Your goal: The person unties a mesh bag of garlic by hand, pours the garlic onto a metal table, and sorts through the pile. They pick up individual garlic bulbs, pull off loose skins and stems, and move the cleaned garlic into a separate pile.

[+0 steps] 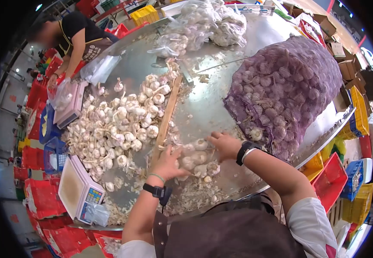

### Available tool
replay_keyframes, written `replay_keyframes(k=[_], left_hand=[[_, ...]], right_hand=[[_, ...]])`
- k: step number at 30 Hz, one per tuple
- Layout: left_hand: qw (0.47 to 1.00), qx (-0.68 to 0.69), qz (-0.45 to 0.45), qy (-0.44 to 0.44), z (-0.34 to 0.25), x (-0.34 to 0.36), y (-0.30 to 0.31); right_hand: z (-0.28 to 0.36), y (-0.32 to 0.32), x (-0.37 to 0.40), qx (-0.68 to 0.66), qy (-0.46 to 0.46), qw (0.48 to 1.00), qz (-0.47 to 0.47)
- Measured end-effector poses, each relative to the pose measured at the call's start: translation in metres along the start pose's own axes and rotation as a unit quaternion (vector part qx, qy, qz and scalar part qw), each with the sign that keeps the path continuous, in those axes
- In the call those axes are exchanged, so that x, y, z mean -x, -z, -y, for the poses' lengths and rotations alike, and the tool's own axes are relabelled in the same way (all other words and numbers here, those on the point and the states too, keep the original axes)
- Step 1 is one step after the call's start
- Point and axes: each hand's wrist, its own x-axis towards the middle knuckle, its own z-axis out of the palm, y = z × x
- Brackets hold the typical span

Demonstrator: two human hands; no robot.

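Note:
Several loose garlic bulbs (195, 159) lie on the metal table between my two hands, some of them smeared by motion. My left hand (168, 163) is beside them on the left, fingers spread, near the lower end of a wooden strip (169, 114). On the other side of the bulbs, my right hand (225, 145) has its fingers apart and holds nothing that I can see. Left of the strip spreads a big pile of garlic (117, 120). To the right, a purple mesh sack (285, 90) full of garlic lies on its side, its mouth towards me.
A digital scale (77, 185) stands at the table's left edge. Farther up, a co-worker (81, 36) handles a plastic bag over a second scale (70, 105). Bagged garlic (208, 26) is heaped at the far end. Garlic skins litter the near edge. Crates surround the table.

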Motion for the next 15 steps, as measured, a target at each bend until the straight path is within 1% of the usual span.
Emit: replay_keyframes(k=[1, 3, 4, 6, 8, 10, 11, 12, 14, 15], left_hand=[[1.000, 0.006, 0.004, 0.000, 0.003, 0.001, -0.005], [0.998, 0.048, -0.028, -0.036, 0.008, 0.006, -0.018], [0.998, 0.052, -0.024, -0.038, 0.008, 0.011, -0.024], [0.988, 0.153, -0.004, -0.016, 0.005, 0.025, -0.034], [0.987, 0.159, 0.020, -0.006, 0.000, 0.040, -0.042], [0.977, 0.206, 0.053, 0.018, -0.004, 0.055, -0.053], [0.975, 0.215, 0.058, 0.011, -0.003, 0.061, -0.061], [0.974, 0.216, 0.063, 0.012, -0.006, 0.066, -0.067], [0.960, 0.275, 0.024, 0.038, -0.013, 0.073, -0.074], [0.970, 0.241, 0.005, 0.035, -0.017, 0.075, -0.074]], right_hand=[[0.010, 0.009, 0.002, 0.001, -0.003, 1.000, 0.007], [0.028, 0.027, 0.010, -0.036, 0.045, 0.998, 0.012], [0.034, 0.034, 0.014, -0.035, 0.041, 0.998, 0.016], [0.042, 0.040, 0.021, -0.074, 0.027, 0.994, 0.076], [0.041, 0.023, 0.034, -0.082, 0.029, 0.992, 0.087], [0.044, 0.010, 0.051, -0.178, 0.011, 0.983, 0.045], [0.043, 0.005, 0.054, -0.217, 0.028, 0.975, 0.034], [0.039, -0.002, 0.056, -0.220, 0.025, 0.974, 0.038], [0.032, -0.013, 0.059, -0.304, -0.007, 0.951, 0.058], [0.035, -0.008, 0.059, -0.305, -0.008, 0.951, 0.057]])
